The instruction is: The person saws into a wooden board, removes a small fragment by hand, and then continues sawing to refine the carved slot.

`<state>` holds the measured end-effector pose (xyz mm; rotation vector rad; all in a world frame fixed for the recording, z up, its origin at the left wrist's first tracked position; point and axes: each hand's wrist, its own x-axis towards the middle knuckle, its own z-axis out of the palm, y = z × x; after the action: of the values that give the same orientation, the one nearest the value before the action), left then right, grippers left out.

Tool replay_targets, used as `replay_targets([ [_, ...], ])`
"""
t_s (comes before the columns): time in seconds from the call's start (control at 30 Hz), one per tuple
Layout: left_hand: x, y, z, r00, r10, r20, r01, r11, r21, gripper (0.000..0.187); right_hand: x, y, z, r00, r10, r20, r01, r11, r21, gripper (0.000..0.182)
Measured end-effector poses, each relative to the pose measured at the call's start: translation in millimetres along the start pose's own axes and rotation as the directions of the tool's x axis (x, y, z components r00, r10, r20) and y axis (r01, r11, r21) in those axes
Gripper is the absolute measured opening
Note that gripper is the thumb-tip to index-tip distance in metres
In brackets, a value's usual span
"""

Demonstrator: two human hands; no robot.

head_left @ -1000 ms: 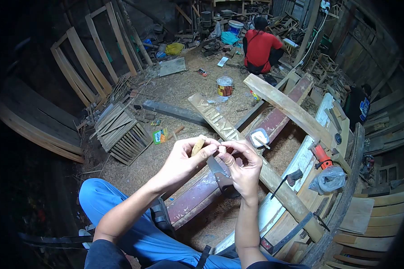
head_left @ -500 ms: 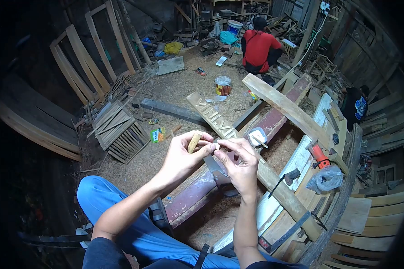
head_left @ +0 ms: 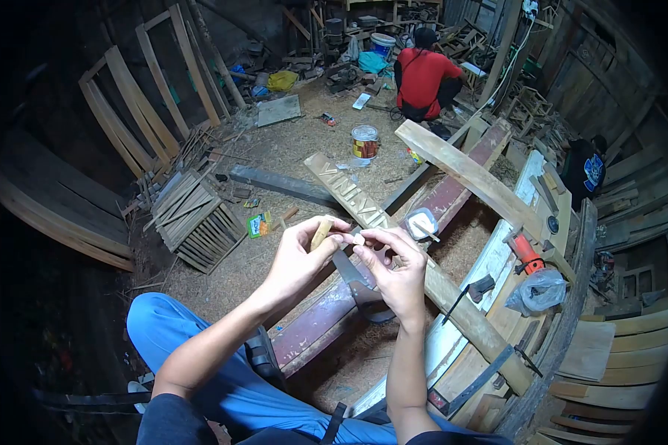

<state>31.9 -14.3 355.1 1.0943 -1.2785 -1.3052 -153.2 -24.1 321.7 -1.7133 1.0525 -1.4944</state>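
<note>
My left hand [head_left: 300, 256] is closed on a short wooden piece [head_left: 321, 233], with thumb and fingertips meeting at a small pale bit [head_left: 358, 239]. My right hand [head_left: 395, 267] pinches that same bit from the other side. Below my hands, a handsaw [head_left: 369, 298] lies across a maroon-painted beam [head_left: 312, 326]. Just beyond them runs a long plank [head_left: 456, 300] with raised wooden strips [head_left: 349, 194] on its far part. Beside the plank sits a clear tub of white paste [head_left: 421, 222] with a stick in it.
A red power tool [head_left: 525, 252] and a plastic bag [head_left: 538, 291] lie to the right. Ahead stand a paint can [head_left: 364, 141] and a slatted wooden crate [head_left: 200, 222]. A person in red [head_left: 425, 78] crouches at the back; another person in black [head_left: 586, 169] is at right.
The view has shifted slightly. Both hands stay together around the small pale bit, with only slight finger movement.
</note>
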Motion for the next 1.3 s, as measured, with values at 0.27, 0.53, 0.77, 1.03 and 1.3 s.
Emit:
replay_targets([
  [0.27,-2,-4,-4,1.000,0.013,0.017,-0.014,0.997,0.081,0.029,3,-2,8,0.998,-0.062,0.016,0.063,0.996,-0.069,0.019],
  [0.53,1,-7,-13,0.997,-0.043,0.059,0.047,0.997,-0.060,0.041,2,2,14,0.999,-0.052,0.000,0.051,0.998,-0.041,0.016],
  [0.77,1,-9,-5,0.998,-0.048,0.033,0.046,0.998,0.047,0.044,0,5,11,0.998,-0.063,-0.016,0.063,0.997,-0.036,0.014],
  [1.03,-1,-9,-4,0.997,-0.004,-0.081,0.021,0.980,0.199,0.037,1,5,10,0.999,-0.048,-0.006,0.048,0.998,-0.049,0.014],
  [1.3,-1,-11,-6,0.989,0.086,-0.121,-0.047,0.954,0.295,0.029,1,10,11,0.999,-0.051,0.017,0.052,0.997,-0.061,0.015],
])
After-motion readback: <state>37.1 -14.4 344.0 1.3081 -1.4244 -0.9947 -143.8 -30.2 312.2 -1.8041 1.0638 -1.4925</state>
